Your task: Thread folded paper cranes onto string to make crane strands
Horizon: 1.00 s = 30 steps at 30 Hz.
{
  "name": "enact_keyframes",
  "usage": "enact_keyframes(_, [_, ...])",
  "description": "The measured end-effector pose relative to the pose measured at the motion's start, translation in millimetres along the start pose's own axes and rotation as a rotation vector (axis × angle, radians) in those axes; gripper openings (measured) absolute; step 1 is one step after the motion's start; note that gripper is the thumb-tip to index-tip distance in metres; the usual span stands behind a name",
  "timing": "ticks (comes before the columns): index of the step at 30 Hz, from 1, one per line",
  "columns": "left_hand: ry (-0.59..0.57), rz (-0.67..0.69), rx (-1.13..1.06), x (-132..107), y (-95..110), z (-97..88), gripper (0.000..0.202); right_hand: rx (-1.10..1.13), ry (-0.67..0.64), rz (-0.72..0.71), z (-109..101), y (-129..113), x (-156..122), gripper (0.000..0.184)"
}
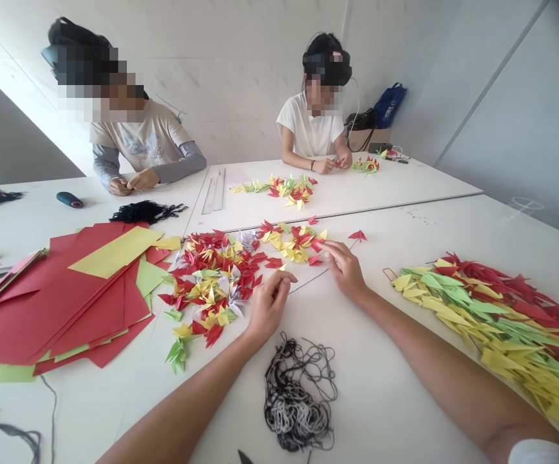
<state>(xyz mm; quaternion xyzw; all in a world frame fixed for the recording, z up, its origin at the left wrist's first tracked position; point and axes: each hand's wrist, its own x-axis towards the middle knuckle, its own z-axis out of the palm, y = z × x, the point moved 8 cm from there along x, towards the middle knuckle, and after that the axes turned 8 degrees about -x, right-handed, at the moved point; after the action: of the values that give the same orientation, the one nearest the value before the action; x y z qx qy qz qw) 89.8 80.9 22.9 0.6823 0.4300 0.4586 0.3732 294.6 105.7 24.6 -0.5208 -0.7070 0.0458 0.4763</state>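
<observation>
Across our white tabletop (405,225), a stack of red and yellow paper sheets (67,303) lies leftward, a long bank of folded paper pieces (496,328) rightward, and a scattered heap of origami pieces (226,277) between them, above a tangle of black thread (299,399). Our hands stay apart: the right hand (344,270) reaches the heap, gripping or not we cannot tell; the left hand (270,303) curls empty just beside it.

Stacked red paper sheets (67,316), metal rulers (214,190), blue tote bag (389,105), co-worker in white T-shirt (310,127)
</observation>
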Motion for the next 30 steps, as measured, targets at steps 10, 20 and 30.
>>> enact_keyframes(10, [-0.047, -0.042, 0.111, 1, -3, 5.8, 0.031, 0.358, -0.097, -0.040, 9, -46, -13, 0.034])
enact_keyframes(20, [-0.058, -0.093, 0.131, 4, -10, 6.8, 0.031, 0.320, -0.091, -0.098, 6, -48, -13, 0.033])
enact_keyframes(30, [-0.052, -0.108, 0.125, 5, -10, 6.3, 0.032, 0.302, -0.093, -0.093, 6, -46, -15, 0.035])
